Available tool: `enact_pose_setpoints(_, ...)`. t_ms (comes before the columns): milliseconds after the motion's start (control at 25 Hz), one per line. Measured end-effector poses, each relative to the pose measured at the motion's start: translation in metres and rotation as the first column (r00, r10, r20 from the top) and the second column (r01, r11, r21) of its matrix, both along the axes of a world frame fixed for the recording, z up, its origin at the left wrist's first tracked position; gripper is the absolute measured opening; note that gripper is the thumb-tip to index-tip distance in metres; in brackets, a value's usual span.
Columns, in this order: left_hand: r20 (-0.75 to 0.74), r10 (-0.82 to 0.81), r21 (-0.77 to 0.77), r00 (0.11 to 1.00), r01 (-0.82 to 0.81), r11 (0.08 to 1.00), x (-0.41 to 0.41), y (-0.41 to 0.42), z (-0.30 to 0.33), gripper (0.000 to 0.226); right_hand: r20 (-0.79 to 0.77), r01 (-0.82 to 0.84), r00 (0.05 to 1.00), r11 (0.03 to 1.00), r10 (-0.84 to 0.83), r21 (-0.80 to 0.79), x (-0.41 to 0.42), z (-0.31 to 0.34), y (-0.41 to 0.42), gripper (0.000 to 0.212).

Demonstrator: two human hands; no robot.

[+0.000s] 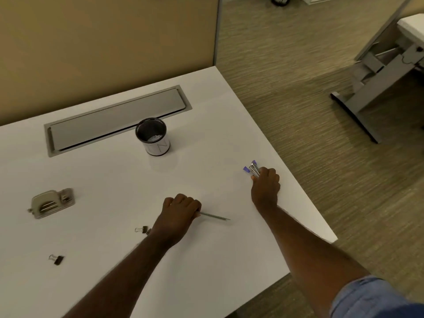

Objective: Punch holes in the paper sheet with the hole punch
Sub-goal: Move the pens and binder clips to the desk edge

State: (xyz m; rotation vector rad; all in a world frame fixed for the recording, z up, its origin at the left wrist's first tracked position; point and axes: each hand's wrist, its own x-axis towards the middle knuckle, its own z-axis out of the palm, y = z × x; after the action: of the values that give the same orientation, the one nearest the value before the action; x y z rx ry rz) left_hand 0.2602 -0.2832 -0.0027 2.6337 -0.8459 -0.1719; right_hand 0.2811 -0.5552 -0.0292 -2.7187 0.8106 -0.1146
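A grey hole punch (pixel 52 203) lies on the white desk (pixel 114 184) at the far left, well apart from both hands. My left hand (pixel 180 214) rests fisted near the desk's middle, closed on a thin grey pen (pixel 214 216) whose tip points right. Near the right edge, my right hand (pixel 266 187) grips a silver and purple stapler (pixel 252 169). I see no paper sheet distinct from the white desk.
A black mesh pen cup (pixel 153 137) stands behind the hands. Two black binder clips (pixel 142 230) (pixel 57 259) lie at the front left. A grey cable hatch (pixel 117 120) is set into the desk's back. The desk's right edge drops to carpet.
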Motion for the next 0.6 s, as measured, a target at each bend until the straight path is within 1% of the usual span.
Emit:
enact_pose_setpoints(120, -0.010, -0.072, 0.004, 0.997, 0.072, 0.997, 0.032, -0.037, -0.003, 0.003, -0.005, -0.009, 1.000, 0.999, 0.009, -0.047, 0.010, -0.010, -0.014, 0.031)
enact_pose_setpoints(200, 0.012, -0.147, 0.049, 0.989, 0.146, 0.988, 0.052, -0.061, -0.010, 0.004, 0.003, -0.048, 0.999, 0.998, 0.048, -0.040, 0.011, -0.013, -0.019, 0.034)
enact_pose_setpoints(280, 0.006, -0.199, 0.084, 0.980, 0.198, 0.977, 0.071, -0.085, -0.015, 0.012, 0.010, -0.085, 0.996, 0.995, 0.084, 0.061, 0.006, -0.010, -0.022, 0.036)
enact_pose_setpoints(320, -0.001, -0.208, 0.084, 0.978, 0.207, 0.975, 0.080, -0.098, -0.017, 0.015, 0.021, -0.078, 0.997, 0.989, 0.076, 0.127, 0.002, -0.007, -0.023, 0.039)
enact_pose_setpoints(360, -0.006, -0.211, 0.082, 0.978, 0.211, 0.974, 0.089, -0.111, -0.019, 0.015, 0.051, -0.063, 0.997, 0.985, 0.056, 0.162, -0.003, -0.004, -0.025, 0.041)
enact_pose_setpoints(400, 0.001, -0.220, 0.084, 0.975, 0.220, 0.972, 0.095, -0.123, -0.019, 0.012, 0.089, -0.054, 0.995, 0.986, 0.040, 0.158, -0.008, -0.001, -0.027, 0.043)
enact_pose_setpoints(480, 0.037, -0.244, 0.087, 0.969, 0.240, 0.967, 0.105, -0.143, -0.019, 0.009, 0.146, -0.061, 0.988, 0.993, 0.046, 0.099, -0.020, 0.004, -0.029, 0.042)
enact_pose_setpoints(600, 0.075, -0.197, 0.028, 0.977, 0.196, 0.980, 0.112, -0.154, -0.015, 0.029, 0.169, -0.060, 0.984, 0.996, 0.049, 0.064, -0.032, 0.004, -0.030, 0.038)
